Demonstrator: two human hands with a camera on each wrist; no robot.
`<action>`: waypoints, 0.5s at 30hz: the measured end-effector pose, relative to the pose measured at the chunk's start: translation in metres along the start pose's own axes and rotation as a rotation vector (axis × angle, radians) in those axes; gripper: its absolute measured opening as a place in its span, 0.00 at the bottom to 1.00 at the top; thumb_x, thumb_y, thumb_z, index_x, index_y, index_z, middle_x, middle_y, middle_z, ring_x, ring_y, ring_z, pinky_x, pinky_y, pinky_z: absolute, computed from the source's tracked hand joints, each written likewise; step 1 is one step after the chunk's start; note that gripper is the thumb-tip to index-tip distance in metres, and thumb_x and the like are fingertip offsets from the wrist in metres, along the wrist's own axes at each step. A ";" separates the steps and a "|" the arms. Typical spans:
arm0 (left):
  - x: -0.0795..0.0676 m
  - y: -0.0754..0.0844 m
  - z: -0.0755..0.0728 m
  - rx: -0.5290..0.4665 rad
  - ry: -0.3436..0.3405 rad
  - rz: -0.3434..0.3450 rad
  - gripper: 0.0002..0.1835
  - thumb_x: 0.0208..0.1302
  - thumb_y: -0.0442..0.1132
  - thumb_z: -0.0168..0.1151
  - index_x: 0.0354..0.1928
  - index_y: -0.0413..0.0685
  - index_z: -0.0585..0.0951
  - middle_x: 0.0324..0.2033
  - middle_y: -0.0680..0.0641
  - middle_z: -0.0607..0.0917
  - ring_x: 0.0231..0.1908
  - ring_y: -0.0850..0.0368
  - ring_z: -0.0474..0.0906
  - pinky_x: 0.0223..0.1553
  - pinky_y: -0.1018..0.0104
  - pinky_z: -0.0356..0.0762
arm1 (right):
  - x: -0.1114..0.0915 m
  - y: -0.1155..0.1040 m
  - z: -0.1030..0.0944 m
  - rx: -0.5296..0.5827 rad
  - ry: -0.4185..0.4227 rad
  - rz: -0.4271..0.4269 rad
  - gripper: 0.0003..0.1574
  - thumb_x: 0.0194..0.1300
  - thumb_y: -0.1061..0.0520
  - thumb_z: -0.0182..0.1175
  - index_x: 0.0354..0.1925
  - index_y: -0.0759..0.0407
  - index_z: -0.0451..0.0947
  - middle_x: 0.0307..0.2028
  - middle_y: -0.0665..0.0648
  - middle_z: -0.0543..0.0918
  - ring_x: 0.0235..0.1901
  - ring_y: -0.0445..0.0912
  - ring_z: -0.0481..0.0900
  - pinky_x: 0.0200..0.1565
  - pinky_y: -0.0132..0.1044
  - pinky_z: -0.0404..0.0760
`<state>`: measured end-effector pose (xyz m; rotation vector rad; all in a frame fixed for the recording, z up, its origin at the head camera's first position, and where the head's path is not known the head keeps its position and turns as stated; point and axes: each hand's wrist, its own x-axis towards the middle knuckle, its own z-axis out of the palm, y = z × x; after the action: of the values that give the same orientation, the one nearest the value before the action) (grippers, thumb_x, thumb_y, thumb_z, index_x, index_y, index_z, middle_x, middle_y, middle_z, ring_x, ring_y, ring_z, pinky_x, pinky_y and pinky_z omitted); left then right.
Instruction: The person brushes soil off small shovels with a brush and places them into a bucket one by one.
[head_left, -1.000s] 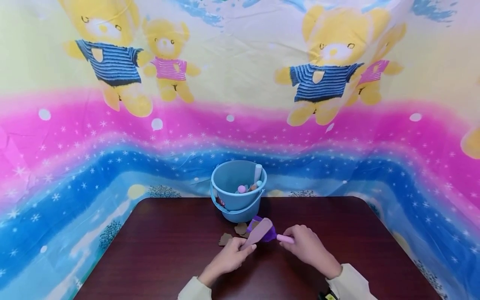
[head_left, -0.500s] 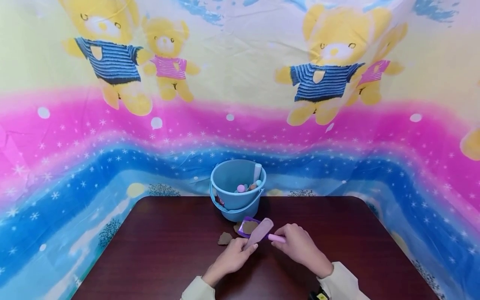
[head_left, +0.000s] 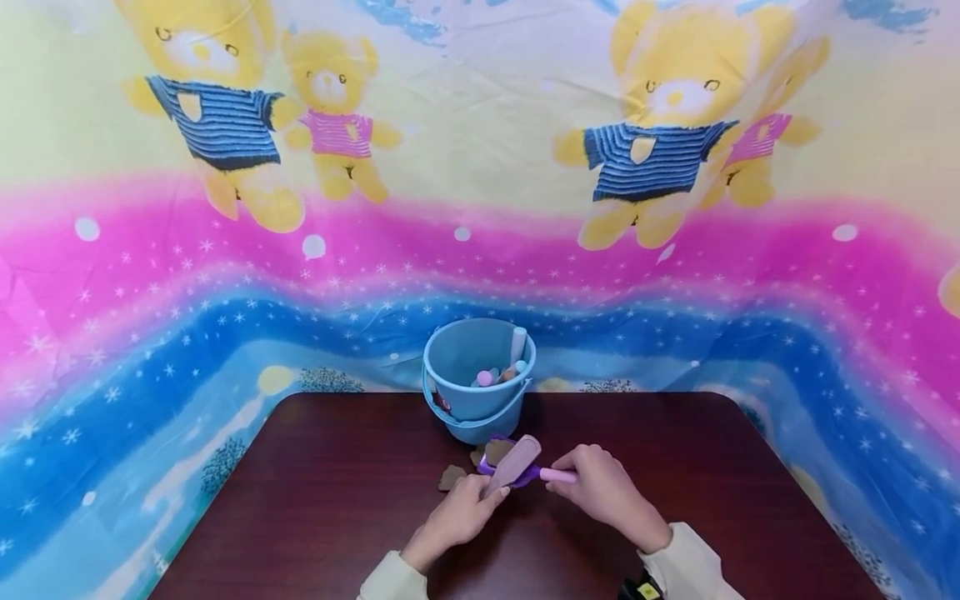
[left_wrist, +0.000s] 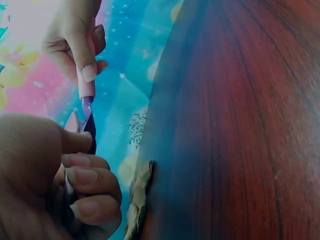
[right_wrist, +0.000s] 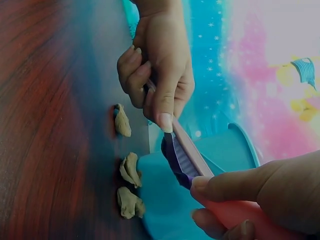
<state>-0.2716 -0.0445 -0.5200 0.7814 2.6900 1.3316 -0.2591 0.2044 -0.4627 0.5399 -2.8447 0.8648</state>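
Note:
In the head view my left hand grips a flat pinkish paddle, its broad end slanting up to the right. My right hand holds a toy shovel by its pink handle. The shovel's purple scoop lies against the paddle in the right wrist view, with the left thumb at its far end. Three brown, clay-like clumps rest on the table in a row below the scoop. From the head, one clump overlaps the scoop's outline, and the paddle hides part of the scoop.
A light blue bucket stands just behind the clumps, its handle hanging down in front. Small coloured balls and a pale upright rod are inside. The dark wooden table ends at a bear-print cloth.
My right hand has moved left with the shovel, bringing the purple scoop further left behind the paddle. The left hand and paddle have barely shifted.

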 end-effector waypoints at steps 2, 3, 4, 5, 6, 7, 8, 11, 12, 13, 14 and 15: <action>-0.001 -0.002 -0.002 0.024 0.016 -0.022 0.21 0.76 0.47 0.57 0.21 0.52 0.70 0.15 0.60 0.65 0.17 0.68 0.60 0.19 0.74 0.59 | -0.001 0.001 -0.001 0.011 -0.007 0.006 0.08 0.60 0.46 0.74 0.33 0.47 0.92 0.17 0.38 0.80 0.15 0.35 0.70 0.21 0.32 0.70; -0.001 -0.003 -0.004 0.039 0.025 -0.032 0.21 0.76 0.47 0.57 0.21 0.52 0.70 0.15 0.59 0.65 0.17 0.67 0.61 0.20 0.74 0.59 | -0.001 0.002 -0.001 0.013 -0.008 0.006 0.07 0.60 0.46 0.75 0.33 0.46 0.92 0.17 0.39 0.81 0.15 0.35 0.70 0.21 0.31 0.70; -0.002 -0.004 -0.005 0.057 0.036 -0.039 0.22 0.76 0.47 0.57 0.21 0.52 0.70 0.15 0.59 0.65 0.19 0.67 0.61 0.21 0.73 0.60 | -0.002 0.002 -0.002 0.017 -0.010 0.005 0.07 0.60 0.46 0.74 0.32 0.46 0.91 0.18 0.39 0.82 0.15 0.35 0.70 0.21 0.31 0.70; -0.002 -0.005 -0.007 0.072 0.045 -0.043 0.21 0.76 0.47 0.57 0.21 0.53 0.70 0.15 0.59 0.65 0.20 0.66 0.62 0.22 0.73 0.60 | -0.002 0.003 -0.003 0.019 -0.009 0.003 0.06 0.60 0.46 0.75 0.31 0.45 0.91 0.19 0.39 0.83 0.15 0.35 0.70 0.21 0.31 0.69; -0.001 -0.005 -0.009 0.079 0.052 -0.043 0.21 0.76 0.47 0.57 0.20 0.52 0.70 0.15 0.59 0.65 0.20 0.65 0.62 0.22 0.72 0.60 | -0.002 0.003 -0.004 0.020 -0.005 0.001 0.05 0.59 0.46 0.75 0.31 0.45 0.91 0.20 0.39 0.84 0.15 0.35 0.71 0.21 0.31 0.70; -0.001 -0.006 -0.011 0.089 0.058 -0.043 0.21 0.76 0.47 0.57 0.20 0.52 0.71 0.15 0.59 0.66 0.20 0.65 0.62 0.23 0.72 0.61 | -0.003 0.004 -0.005 0.024 -0.004 0.001 0.05 0.59 0.47 0.75 0.31 0.45 0.91 0.20 0.39 0.84 0.15 0.35 0.71 0.21 0.31 0.70; 0.000 -0.006 -0.012 0.093 0.062 -0.038 0.21 0.76 0.47 0.57 0.20 0.52 0.71 0.15 0.59 0.65 0.21 0.65 0.62 0.24 0.72 0.61 | -0.003 0.005 -0.006 0.030 -0.006 0.002 0.06 0.59 0.47 0.75 0.32 0.46 0.91 0.21 0.39 0.85 0.15 0.35 0.71 0.21 0.31 0.70; 0.000 -0.008 -0.015 0.090 0.069 -0.021 0.22 0.75 0.46 0.58 0.20 0.51 0.71 0.15 0.59 0.65 0.21 0.65 0.63 0.24 0.71 0.62 | -0.004 0.007 -0.009 0.045 -0.015 0.013 0.07 0.58 0.48 0.76 0.33 0.47 0.92 0.22 0.38 0.85 0.15 0.35 0.72 0.21 0.31 0.71; 0.001 -0.009 -0.015 0.087 0.072 -0.019 0.22 0.75 0.46 0.58 0.20 0.51 0.71 0.15 0.59 0.65 0.21 0.65 0.63 0.24 0.71 0.62 | -0.004 0.007 -0.010 0.052 -0.021 0.020 0.07 0.58 0.48 0.76 0.33 0.48 0.92 0.22 0.38 0.85 0.15 0.35 0.72 0.21 0.31 0.71; 0.001 -0.010 -0.015 0.086 0.076 -0.022 0.22 0.75 0.46 0.58 0.20 0.51 0.71 0.15 0.59 0.65 0.21 0.65 0.63 0.25 0.71 0.62 | -0.005 0.008 -0.010 0.060 -0.026 0.025 0.08 0.58 0.47 0.76 0.34 0.48 0.92 0.22 0.39 0.85 0.16 0.36 0.72 0.21 0.31 0.72; 0.000 -0.011 -0.015 0.081 0.076 -0.025 0.22 0.75 0.46 0.58 0.20 0.51 0.71 0.15 0.59 0.65 0.20 0.65 0.62 0.24 0.71 0.62 | -0.006 0.009 -0.011 0.067 -0.028 0.029 0.08 0.58 0.47 0.76 0.34 0.48 0.92 0.22 0.38 0.85 0.16 0.36 0.73 0.21 0.32 0.72; 0.000 -0.013 -0.015 0.079 0.078 -0.031 0.21 0.75 0.46 0.58 0.20 0.51 0.71 0.15 0.59 0.65 0.20 0.66 0.62 0.23 0.71 0.62 | -0.006 0.009 -0.012 0.069 -0.032 0.035 0.08 0.58 0.47 0.76 0.34 0.48 0.92 0.22 0.38 0.85 0.16 0.36 0.73 0.21 0.32 0.72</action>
<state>-0.2813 -0.0622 -0.5198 0.7059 2.8185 1.2833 -0.2566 0.2200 -0.4594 0.5184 -2.8699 0.9723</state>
